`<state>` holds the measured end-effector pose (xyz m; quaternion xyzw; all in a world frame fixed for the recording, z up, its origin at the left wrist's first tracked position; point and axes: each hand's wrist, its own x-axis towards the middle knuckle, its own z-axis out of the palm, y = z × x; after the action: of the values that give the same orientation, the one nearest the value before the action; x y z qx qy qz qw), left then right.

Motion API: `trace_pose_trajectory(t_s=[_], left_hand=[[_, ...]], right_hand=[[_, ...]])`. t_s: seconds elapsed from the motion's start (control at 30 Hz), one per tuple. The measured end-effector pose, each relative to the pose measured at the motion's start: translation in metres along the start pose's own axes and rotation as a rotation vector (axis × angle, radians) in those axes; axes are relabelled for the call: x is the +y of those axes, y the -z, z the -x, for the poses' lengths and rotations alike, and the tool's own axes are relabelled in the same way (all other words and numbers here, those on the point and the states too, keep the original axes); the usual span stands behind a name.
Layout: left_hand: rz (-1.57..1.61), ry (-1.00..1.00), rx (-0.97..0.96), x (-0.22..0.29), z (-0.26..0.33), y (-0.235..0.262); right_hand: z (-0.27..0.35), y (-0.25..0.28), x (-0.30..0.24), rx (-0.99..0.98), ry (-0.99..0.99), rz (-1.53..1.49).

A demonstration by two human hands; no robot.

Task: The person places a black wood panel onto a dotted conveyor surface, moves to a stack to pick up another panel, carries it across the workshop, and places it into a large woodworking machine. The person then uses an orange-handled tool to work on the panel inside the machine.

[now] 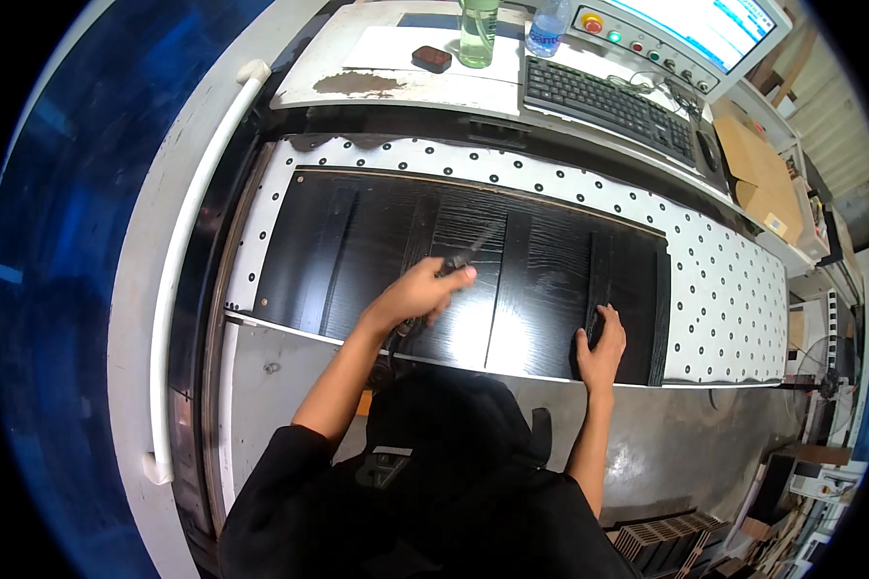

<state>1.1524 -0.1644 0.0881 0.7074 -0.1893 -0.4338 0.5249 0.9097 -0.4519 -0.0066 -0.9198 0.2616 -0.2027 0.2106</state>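
A black wood-grained panel [463,318] lies flat on the machine bed, with several narrow black strips running across it. Above its middle, my left hand [420,292] is closed round a dark air blow gun [465,257]. Its slim tip points up and to the right, slightly blurred, and part of its body is hidden by my fingers. At the panel's right part, my right hand [602,347] pinches the lower end of a black strip [600,265], thumb on the left and fingers on the right. Another dark strip [660,318] lies along the panel's right edge.
White bed covering [729,309] with black dots surrounds the panel. Behind it are a keyboard [608,106], a green bottle [478,37], a clear bottle [547,29] and a control box with buttons and screen [686,34]. A white rail [179,251] stands at left.
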Motion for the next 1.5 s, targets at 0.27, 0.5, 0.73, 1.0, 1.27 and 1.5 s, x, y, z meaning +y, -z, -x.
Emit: trace_pose_trajectory(t_s=[0.27, 0.5, 0.73, 1.0, 1.27, 1.5], left_hand=[[-0.050, 0.197, -0.733, -0.024, 0.050, -0.033], [0.069, 0.151, -0.308, -0.060, 0.121, 0.034], [0.248, 0.244, 0.674, -0.093, 0.211, 0.092], [0.298, 0.169, 0.798, -0.103, 0.215, 0.094], [0.182, 0.407, 0.966, -0.108, 0.255, 0.109], [0.153, 0.237, 0.439, -0.085, 0.260, 0.087]], right_hand=[[-0.042, -0.032, -0.032, 0.095, -0.085, 0.106], [-0.037, -0.057, -0.055, 0.037, -0.065, 0.271], [-0.046, -0.071, -0.064, 0.028, -0.026, 0.233], [-0.051, -0.085, -0.077, -0.042, 0.070, 0.039], [-0.047, -0.088, -0.069, -0.044, 0.117, 0.037], [-0.054, -0.083, -0.072, 0.021, 0.182, -0.080]])
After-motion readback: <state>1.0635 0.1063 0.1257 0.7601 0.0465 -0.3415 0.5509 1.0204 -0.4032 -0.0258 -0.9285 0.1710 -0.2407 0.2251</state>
